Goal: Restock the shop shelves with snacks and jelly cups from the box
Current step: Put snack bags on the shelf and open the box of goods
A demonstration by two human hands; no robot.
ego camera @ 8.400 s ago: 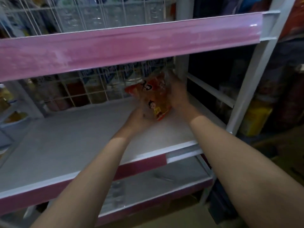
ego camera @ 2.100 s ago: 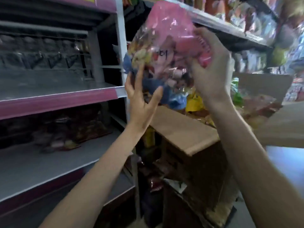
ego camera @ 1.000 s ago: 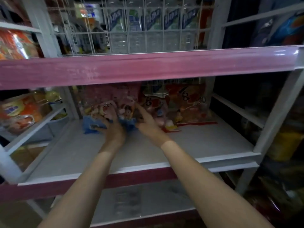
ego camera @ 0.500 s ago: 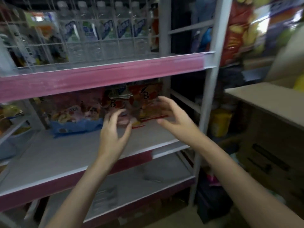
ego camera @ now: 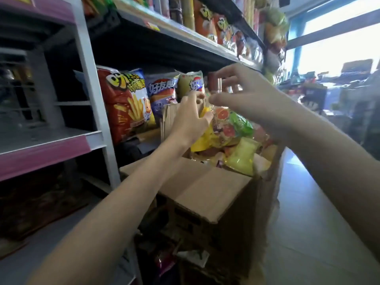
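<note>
Reaching into the box [ego camera: 207,194]: left hand [ego camera: 190,118] fingers pinching a yellow snack bag [ego camera: 207,138], right hand [ego camera: 246,99] spread wide just above. Box beneath fingers looks well stocked; much restocking left.

Half a second ago both hands hung open and empty before the pink-edged shelf [ego camera: 44,153], where the pink bag had just been set beside the red ones. Now the view has swung right to the open cardboard box [ego camera: 207,194]: the left hand [ego camera: 190,118] reaches into the snack packets [ego camera: 224,128] heaped there, and the right hand [ego camera: 246,97] hovers above them, its fingers [ego camera: 221,99] spread.
</note>
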